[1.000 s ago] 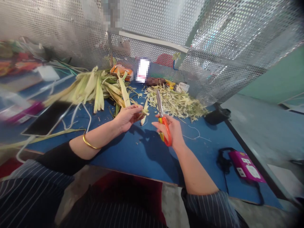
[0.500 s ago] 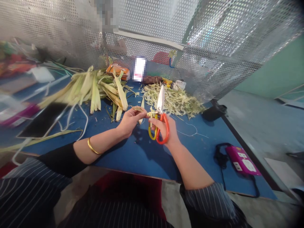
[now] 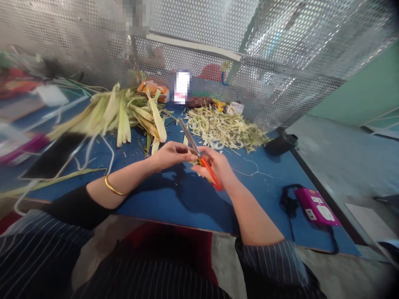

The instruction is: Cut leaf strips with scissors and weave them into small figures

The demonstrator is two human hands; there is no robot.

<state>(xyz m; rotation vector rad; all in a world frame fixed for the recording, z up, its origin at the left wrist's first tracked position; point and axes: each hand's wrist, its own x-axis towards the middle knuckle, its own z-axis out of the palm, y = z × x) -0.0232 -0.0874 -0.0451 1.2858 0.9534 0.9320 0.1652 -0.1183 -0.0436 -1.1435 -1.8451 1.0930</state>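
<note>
Blue table [image 3: 149, 201]: scissors [image 3: 196, 151] and husk piece [image 3: 193, 163], centre of frame.
Scissors: stiff, probably light, best held by the handles [image 3: 212, 175]; right hand [image 3: 217, 165] gripping them. Husk piece: mostly hidden, pinched in left hand [image 3: 170, 157]; likely soft, fragile, best held by an end. Beyond: clippings [image 3: 226, 129], upper centre; husks [image 3: 122, 120], upper left; purple box [image 3: 314, 205], lower right, no writing legible.

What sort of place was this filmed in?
Probably a small craft workshop. The blue table bears what look like corn husks and a heap of pale shreds, and the right hand holds scissors.
</note>
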